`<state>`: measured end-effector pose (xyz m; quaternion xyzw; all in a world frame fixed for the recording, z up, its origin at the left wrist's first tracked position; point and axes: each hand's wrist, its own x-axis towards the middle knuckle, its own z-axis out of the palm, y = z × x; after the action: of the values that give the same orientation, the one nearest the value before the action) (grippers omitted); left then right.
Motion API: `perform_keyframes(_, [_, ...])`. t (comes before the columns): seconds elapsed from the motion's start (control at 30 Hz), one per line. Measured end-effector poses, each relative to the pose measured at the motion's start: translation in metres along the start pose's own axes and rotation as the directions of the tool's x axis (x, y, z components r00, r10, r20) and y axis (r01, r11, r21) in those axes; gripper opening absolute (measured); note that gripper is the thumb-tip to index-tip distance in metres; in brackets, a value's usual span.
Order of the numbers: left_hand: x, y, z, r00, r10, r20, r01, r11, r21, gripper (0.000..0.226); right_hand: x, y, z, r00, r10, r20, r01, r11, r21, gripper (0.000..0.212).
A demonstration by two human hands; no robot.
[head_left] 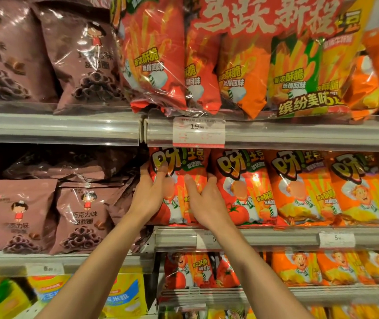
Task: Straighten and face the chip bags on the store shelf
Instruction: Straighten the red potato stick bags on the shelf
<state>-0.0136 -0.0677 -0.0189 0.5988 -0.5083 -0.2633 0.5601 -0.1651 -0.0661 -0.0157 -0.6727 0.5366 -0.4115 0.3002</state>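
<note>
Item: red bag point(179, 180), leftmost in its row on the middle shelf point(276, 236), standing upright, front outward, base behind the shelf lip.

Left hand point(149, 192): laid against the bag's left edge, thumb across the front, fingers reaching round the side; the bag is gripped at that edge.

Right hand point(203, 199): set on the bag's right side, thumb on the front, fingers tucked between it and the next red bag point(241, 187) just to the right; the bag is gripped between the two hands.

Risks, as judged:
- The film is glossy and puffed, so it may slip if squeezed only lightly, and crack its contents if squeezed hard.
- The neighbour touching the right hand may be pushed askew or dragged forward when the fingers are withdrawn.
- The brown bags point(77, 215) left of the left hand lean and overlap; some are lying flat above them, and they may slump into any gap opened beside the red bag.
- The base may be lifted over the lip and tipped off the shelf if pulled too far forward.

Surface and room: metal store shelving with clear price rails; a price tag point(198, 131) is clipped above the hands. Large multipacks point(241, 61) are stacked on the shelf above, orange bags point(310, 189) further right, yellow packs point(124, 293) below left. Bright glare is thrown on all the film.
</note>
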Motion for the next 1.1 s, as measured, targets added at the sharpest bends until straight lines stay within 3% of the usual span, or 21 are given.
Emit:
perform_keyframes(0.1, [-0.003, -0.001, -0.004, 0.999, 0.024, 0.032, -0.024, 1.0, 0.009, 0.078, -0.006, 0.003, -0.008, 0.999, -0.02, 0.042, 0.019, 1.0, 0.011, 0.093])
perform_keyframes(0.2, [-0.014, 0.0, -0.009, 0.995, 0.103, 0.013, -0.103, 0.995, 0.013, 0.08, -0.02, 0.01, -0.028, 0.967, -0.238, -0.087, 0.237, 0.971, -0.02, 0.063])
perform_keyframes(0.27, [-0.023, 0.001, -0.009, 0.983, 0.182, 0.022, -0.183, 0.983, 0.019, 0.084, -0.022, 0.02, -0.048, 0.884, -0.415, -0.216, 0.363, 0.899, -0.243, 0.046])
perform_keyframes(0.33, [-0.032, 0.0, -0.007, 0.972, 0.233, -0.009, -0.232, 0.971, 0.062, 0.088, -0.019, 0.038, -0.064, 0.798, -0.545, -0.257, 0.372, 0.781, -0.502, 0.044])
perform_keyframes(0.4, [-0.042, -0.002, -0.002, 0.968, 0.248, -0.043, -0.237, 0.956, 0.174, 0.096, -0.017, 0.058, -0.07, 0.826, -0.523, -0.212, 0.286, 0.711, -0.643, 0.057])
perform_keyframes(0.5, [-0.046, -0.008, 0.007, 0.96, 0.277, -0.028, -0.249, 0.9, 0.356, 0.095, -0.019, 0.077, -0.06, 0.888, -0.423, -0.178, 0.176, 0.673, -0.719, 0.074])
perform_keyframes(0.73, [-0.038, -0.009, 0.017, 0.963, 0.264, -0.059, -0.211, 0.868, 0.45, 0.092, -0.01, 0.071, -0.043, 0.883, -0.383, -0.273, 0.061, 0.67, -0.74, 0.069])
perform_keyframes(1.0, [-0.041, -0.001, 0.014, 0.957, 0.287, -0.041, -0.193, 0.738, 0.647, 0.091, -0.013, 0.071, -0.051, 0.903, -0.372, -0.213, 0.142, 0.728, -0.67, 0.075])
perform_keyframes(1.1, [-0.048, 0.007, 0.012, 0.926, 0.376, -0.046, -0.233, 0.662, 0.713, 0.081, -0.016, 0.067, -0.063, 0.92, -0.36, -0.157, 0.209, 0.787, -0.581, 0.073])
